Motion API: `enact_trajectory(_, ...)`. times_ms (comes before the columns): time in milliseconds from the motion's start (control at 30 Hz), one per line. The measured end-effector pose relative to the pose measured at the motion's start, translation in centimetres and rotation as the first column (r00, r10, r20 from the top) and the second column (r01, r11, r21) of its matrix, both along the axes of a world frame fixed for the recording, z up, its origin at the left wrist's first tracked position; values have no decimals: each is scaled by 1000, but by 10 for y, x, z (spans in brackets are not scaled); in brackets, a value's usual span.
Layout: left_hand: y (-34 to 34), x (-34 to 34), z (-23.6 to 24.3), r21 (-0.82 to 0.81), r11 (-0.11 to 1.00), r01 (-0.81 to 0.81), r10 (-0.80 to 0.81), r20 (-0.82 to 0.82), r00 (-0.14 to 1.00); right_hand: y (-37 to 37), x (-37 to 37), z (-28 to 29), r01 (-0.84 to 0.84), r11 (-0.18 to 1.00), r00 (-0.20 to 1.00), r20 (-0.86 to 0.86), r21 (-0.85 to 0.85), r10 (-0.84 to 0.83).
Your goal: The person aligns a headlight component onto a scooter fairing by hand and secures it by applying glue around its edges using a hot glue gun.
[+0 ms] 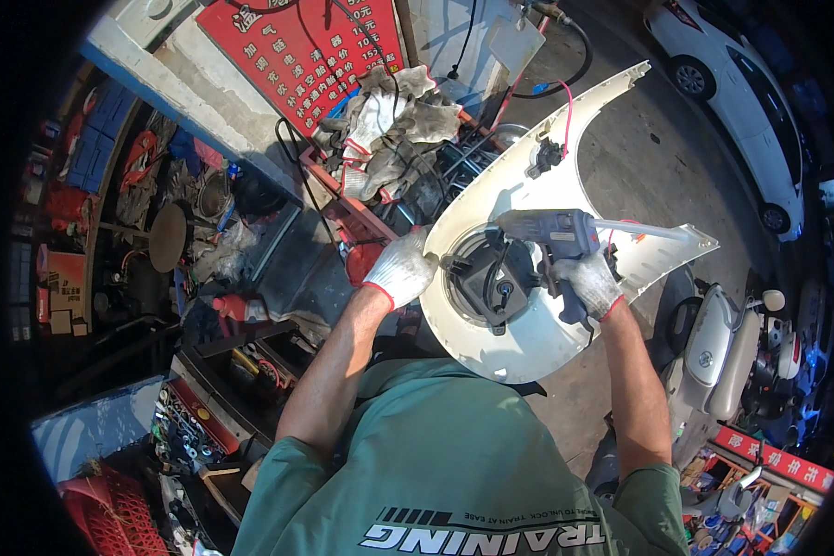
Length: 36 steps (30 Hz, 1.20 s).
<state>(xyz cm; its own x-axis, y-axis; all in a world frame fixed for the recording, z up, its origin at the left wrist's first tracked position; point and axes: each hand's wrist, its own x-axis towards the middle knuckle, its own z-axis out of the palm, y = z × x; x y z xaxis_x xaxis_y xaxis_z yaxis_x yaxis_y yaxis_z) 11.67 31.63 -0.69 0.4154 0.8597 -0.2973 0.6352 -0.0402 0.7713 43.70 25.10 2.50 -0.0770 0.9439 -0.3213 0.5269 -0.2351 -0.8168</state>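
A cream-white, curved vehicle body panel [519, 357] lies tilted before me with its inner side up. Set into its round opening is a black lamp housing [489, 283] with a cable. My left hand [403, 269], in a white knit glove with a red cuff, is closed on the panel's left edge. My right hand [587, 281], gloved the same way, is wrapped round the grip of a grey-blue hot glue gun [551, 230]. A pale glue stick [639, 230] juts from the gun's back end, and its nozzle points left, above the housing. Another black fitting [547, 156] with a pink wire sits higher on the panel.
Used work gloves [385, 130] are heaped on a red-framed cart [352, 199] beyond my left hand, below a red sign board [296, 56]. Cluttered shelves and a parts box [190, 417] stand at left. A scooter [713, 347] and a white car [732, 102] are at right.
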Motion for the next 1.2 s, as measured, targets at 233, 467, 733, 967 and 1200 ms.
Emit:
enact_trajectory(233,0,-1,-3,18,1000,4,-3,-8,1000,4,-16,7,270,949,924,-232,-164,-303)
enact_trajectory(467,-1,1,15,-3,1000,17,-17,3,1000,4,-2,4,185,975,925,-314,-125,-215)
enact_trajectory(733,-1,0,9,33,999,27,-28,18,999,5,-10,11,188,969,941,-255,-160,-225)
enact_trajectory(967,0,0,6,33,999,28,-28,-3,1000,5,-14,9,208,965,941,-237,-163,-243)
enact_trajectory(1200,0,0,5,14,1000,17,-17,7,1000,4,-16,11,245,957,934,-226,-154,-276)
